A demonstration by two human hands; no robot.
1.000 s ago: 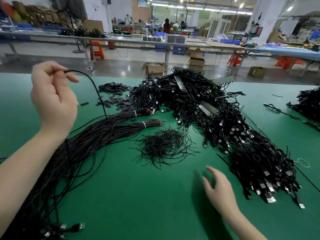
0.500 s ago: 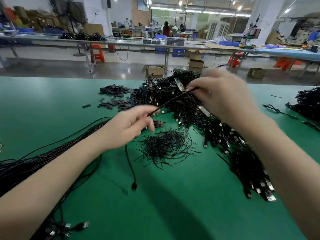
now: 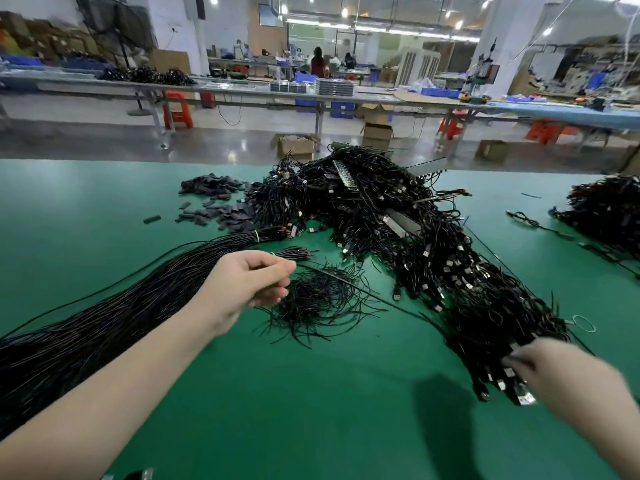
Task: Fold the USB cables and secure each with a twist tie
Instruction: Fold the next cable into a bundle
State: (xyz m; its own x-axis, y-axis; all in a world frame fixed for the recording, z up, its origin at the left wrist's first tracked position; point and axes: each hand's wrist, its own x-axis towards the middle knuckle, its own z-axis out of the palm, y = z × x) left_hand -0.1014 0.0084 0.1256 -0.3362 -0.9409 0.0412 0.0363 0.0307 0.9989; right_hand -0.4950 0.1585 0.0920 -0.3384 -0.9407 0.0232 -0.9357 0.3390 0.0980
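My left hand (image 3: 249, 282) hovers at the left edge of the loose pile of black twist ties (image 3: 322, 303) and pinches a thin black USB cable (image 3: 374, 295). That cable runs taut to the lower right, toward my right hand (image 3: 554, 372). The right hand is blurred at the near end of the big heap of black cables (image 3: 398, 220), with its fingertips drawn together where the cable arrives. A long bundle of straight cables (image 3: 104, 323) lies under my left forearm, bound near its far end with white ties.
Everything lies on a green table (image 3: 311, 420). Small black flat pieces (image 3: 214, 202) are scattered at the back left. A second cable heap (image 3: 606, 213) sits at the far right, and a thin wire ring (image 3: 583, 323) lies beside the big heap. Workbenches and boxes stand beyond the table.
Both hands came down from above the big heap and drew apart. The left moved over the twist ties, the right swung to the near right, and the cable stretched out between them.
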